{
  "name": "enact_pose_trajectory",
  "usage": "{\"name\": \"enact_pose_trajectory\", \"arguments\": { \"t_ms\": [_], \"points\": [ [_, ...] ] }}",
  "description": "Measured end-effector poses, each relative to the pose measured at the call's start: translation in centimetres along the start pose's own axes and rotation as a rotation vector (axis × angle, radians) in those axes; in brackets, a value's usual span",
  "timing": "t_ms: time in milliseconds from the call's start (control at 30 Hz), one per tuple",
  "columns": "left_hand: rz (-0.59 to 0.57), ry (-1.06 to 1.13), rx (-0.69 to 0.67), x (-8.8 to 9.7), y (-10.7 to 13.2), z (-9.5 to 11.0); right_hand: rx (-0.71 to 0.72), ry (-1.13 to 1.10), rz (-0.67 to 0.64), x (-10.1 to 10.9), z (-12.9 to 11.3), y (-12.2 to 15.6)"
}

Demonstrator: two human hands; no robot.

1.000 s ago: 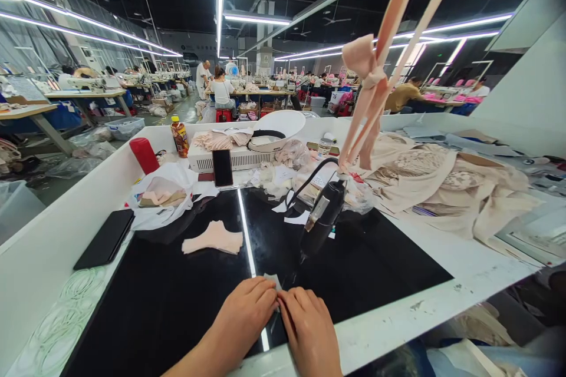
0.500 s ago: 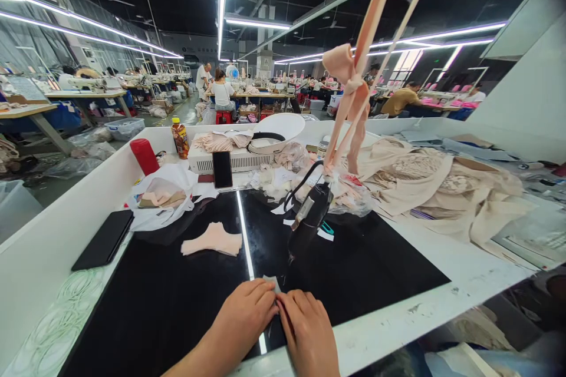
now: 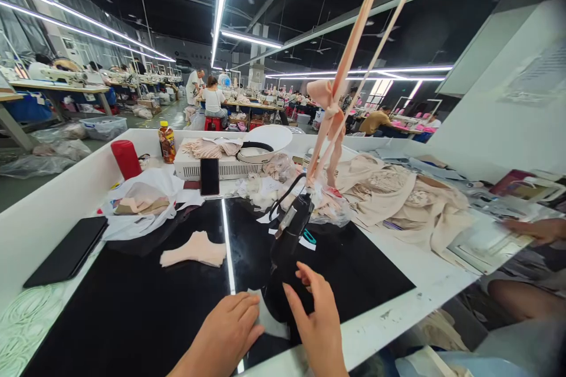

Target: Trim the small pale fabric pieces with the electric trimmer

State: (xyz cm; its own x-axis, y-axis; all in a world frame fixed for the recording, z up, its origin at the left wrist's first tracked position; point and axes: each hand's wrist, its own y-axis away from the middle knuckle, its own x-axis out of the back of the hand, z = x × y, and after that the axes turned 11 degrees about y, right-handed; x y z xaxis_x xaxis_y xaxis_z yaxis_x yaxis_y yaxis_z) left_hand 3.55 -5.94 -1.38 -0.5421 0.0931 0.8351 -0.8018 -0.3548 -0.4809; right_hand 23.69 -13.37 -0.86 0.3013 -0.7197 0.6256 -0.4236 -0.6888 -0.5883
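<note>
My left hand (image 3: pixel 230 330) lies flat on the black work mat (image 3: pixel 132 306), fingertips pressing a small grey fabric piece (image 3: pixel 267 318). My right hand (image 3: pixel 316 318) is lifted off it, fingers spread, close beside the tip of a black hand-held tool (image 3: pixel 289 232) that hangs on peach straps (image 3: pixel 336 100) from above. A peach cut piece (image 3: pixel 194 249) lies further left on the mat.
A heap of beige lace fabric (image 3: pixel 398 200) lies at right. A white machine (image 3: pixel 198 165) with a phone (image 3: pixel 209 177) leaning on it, a red cup (image 3: pixel 126 158), a bottle (image 3: pixel 167 141) and a white bag (image 3: pixel 141 200) stand at the back. Another person's hand (image 3: pixel 535 230) is at the right edge.
My right hand let go of the small fabric piece and rose toward the hanging tool, fingers opening. The tool swung closer to me. The view shifted right.
</note>
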Motion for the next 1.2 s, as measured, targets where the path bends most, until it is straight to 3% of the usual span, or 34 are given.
{"name": "enact_pose_trajectory", "arguments": {
  "t_ms": [133, 267, 467, 600, 767, 933, 1200],
  "points": [
    [0.006, 0.038, 0.022, -0.3, 0.3, 0.0, -0.158, -0.24, 0.019, 0.1, -1.2, -3.2],
    [0.009, 0.015, 0.027, -0.9, 0.5, 0.2, -0.207, -0.499, -0.01, 0.2, -3.2, -6.6],
    [0.002, -0.03, 0.019, -1.0, 0.3, 0.4, -0.231, -0.562, 0.048, 0.5, -6.2, -9.3],
    [0.073, -0.024, 0.002, -1.1, 0.3, 0.3, -0.212, -0.558, 0.043, 0.2, -6.9, -9.2],
    [0.111, -0.037, 0.0, -1.5, 0.3, 0.3, -0.135, -0.705, 0.023, -1.0, -7.3, -7.8],
    [0.108, -0.045, -0.006, -1.6, 0.3, 0.4, -0.125, -0.838, 0.055, -1.9, -7.5, -6.7],
    [0.079, -0.027, 0.014, -1.2, 0.3, 0.6, -0.118, -0.842, 0.07, -2.7, -7.1, -6.5]
  ]
}}
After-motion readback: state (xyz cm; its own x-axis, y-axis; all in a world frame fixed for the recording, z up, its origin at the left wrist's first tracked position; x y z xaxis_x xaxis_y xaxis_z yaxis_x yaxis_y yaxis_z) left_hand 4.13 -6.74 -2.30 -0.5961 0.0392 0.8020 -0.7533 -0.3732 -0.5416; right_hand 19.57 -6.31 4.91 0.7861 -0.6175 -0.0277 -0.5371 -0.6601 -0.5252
